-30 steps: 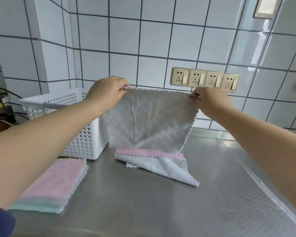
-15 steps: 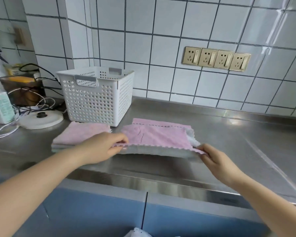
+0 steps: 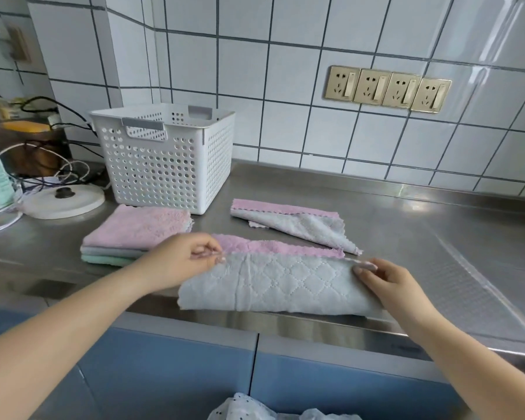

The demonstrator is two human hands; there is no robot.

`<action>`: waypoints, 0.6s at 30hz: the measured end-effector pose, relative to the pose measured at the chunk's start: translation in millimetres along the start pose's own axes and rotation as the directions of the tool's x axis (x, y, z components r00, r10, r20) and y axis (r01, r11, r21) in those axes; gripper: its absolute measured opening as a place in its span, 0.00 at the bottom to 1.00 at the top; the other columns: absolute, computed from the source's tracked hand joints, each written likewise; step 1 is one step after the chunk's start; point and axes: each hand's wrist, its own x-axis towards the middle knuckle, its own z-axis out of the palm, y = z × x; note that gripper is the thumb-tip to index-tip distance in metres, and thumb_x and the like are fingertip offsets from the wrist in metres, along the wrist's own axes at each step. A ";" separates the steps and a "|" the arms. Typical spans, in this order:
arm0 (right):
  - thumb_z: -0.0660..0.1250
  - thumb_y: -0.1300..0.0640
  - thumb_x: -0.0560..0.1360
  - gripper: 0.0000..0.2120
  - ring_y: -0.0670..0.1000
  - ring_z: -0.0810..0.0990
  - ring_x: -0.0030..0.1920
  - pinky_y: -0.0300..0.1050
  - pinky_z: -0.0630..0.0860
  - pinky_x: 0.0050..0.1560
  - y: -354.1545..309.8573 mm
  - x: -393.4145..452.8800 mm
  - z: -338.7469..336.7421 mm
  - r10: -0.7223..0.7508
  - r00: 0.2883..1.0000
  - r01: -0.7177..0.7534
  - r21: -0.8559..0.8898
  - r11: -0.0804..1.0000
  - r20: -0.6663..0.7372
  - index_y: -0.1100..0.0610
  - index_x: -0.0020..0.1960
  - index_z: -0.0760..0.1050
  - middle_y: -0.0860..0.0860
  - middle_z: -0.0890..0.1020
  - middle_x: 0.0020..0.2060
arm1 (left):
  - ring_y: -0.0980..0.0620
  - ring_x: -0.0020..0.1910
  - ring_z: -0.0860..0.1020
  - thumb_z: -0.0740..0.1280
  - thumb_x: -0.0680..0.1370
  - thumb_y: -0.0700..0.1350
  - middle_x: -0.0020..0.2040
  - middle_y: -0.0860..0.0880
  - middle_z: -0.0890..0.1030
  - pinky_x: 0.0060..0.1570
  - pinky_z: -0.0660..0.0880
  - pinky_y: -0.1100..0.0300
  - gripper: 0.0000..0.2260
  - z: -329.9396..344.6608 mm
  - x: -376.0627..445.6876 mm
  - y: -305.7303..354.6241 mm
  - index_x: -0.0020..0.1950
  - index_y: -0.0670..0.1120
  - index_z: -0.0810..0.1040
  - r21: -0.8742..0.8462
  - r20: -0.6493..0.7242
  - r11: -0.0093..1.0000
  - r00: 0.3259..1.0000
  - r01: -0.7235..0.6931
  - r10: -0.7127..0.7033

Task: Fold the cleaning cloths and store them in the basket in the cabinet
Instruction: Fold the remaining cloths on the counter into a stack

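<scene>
My left hand point(image 3: 179, 262) pinches the left top corner of the grey cloth point(image 3: 273, 286), and my right hand point(image 3: 385, 280) pinches its right top corner. The cloth lies folded on the worktop point(image 3: 406, 237) at the front edge, pink side showing along the far edge. The basket point(image 3: 164, 156) stands behind, a folded stack point(image 3: 134, 234) just before it and a loose cloth point(image 3: 294, 222) to its right.

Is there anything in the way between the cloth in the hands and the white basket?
Nothing visible blocks it. The cloth that both hands pinch lies at the counter's front edge; the basket stands behind it to the left, its top open. The folded stack sits low in front of the basket, easy to lift over.
</scene>
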 end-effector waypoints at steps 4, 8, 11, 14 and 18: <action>0.66 0.54 0.76 0.09 0.48 0.70 0.31 0.36 0.65 0.27 -3.3 33.1 5.1 0.099 0.995 -0.098 -0.030 0.995 0.009 0.60 0.44 0.79 0.52 0.77 0.33 | 0.60 0.51 0.79 0.70 0.75 0.45 0.48 0.54 0.82 0.57 0.74 0.61 0.03 -2.5 38.6 -4.9 0.48 0.50 0.80 0.055 -0.091 0.996 0.993 0.074 -0.069; 0.67 0.54 0.76 0.09 0.48 0.69 0.27 0.34 0.65 0.23 -4.7 60.2 7.8 0.132 0.991 -0.130 -0.115 0.985 0.004 0.58 0.40 0.77 0.50 0.75 0.29 | 0.56 0.52 0.78 0.68 0.76 0.46 0.51 0.54 0.81 0.57 0.74 0.57 0.05 0.6 70.7 -6.0 0.51 0.51 0.79 0.202 -0.078 0.972 0.991 0.120 -0.106; 0.68 0.53 0.75 0.07 0.48 0.72 0.27 0.39 0.66 0.27 -2.2 76.8 12.0 0.142 0.990 -0.136 -0.207 0.969 0.015 0.57 0.41 0.78 0.50 0.78 0.30 | 0.55 0.51 0.78 0.68 0.76 0.45 0.50 0.53 0.80 0.54 0.73 0.59 0.06 4.8 88.4 -8.1 0.52 0.50 0.79 0.303 -0.066 0.943 0.990 0.136 -0.122; 0.68 0.53 0.75 0.10 0.46 0.73 0.29 0.39 0.66 0.28 2.8 87.7 15.3 0.142 0.989 -0.125 -0.293 0.948 0.038 0.51 0.35 0.73 0.47 0.77 0.29 | 0.57 0.47 0.75 0.67 0.77 0.45 0.47 0.56 0.76 0.48 0.69 0.63 0.07 9.1 97.7 -10.3 0.54 0.49 0.78 0.357 -0.073 0.922 0.988 0.152 -0.135; 0.67 0.52 0.75 0.11 0.46 0.74 0.31 0.39 0.65 0.30 10.3 98.2 18.5 0.129 0.991 -0.107 -0.344 0.933 0.041 0.49 0.35 0.71 0.45 0.77 0.30 | 0.57 0.46 0.73 0.66 0.77 0.46 0.48 0.56 0.75 0.47 0.68 0.64 0.08 14.1 103.7 -17.1 0.56 0.49 0.78 0.401 -0.058 0.900 0.985 0.170 -0.160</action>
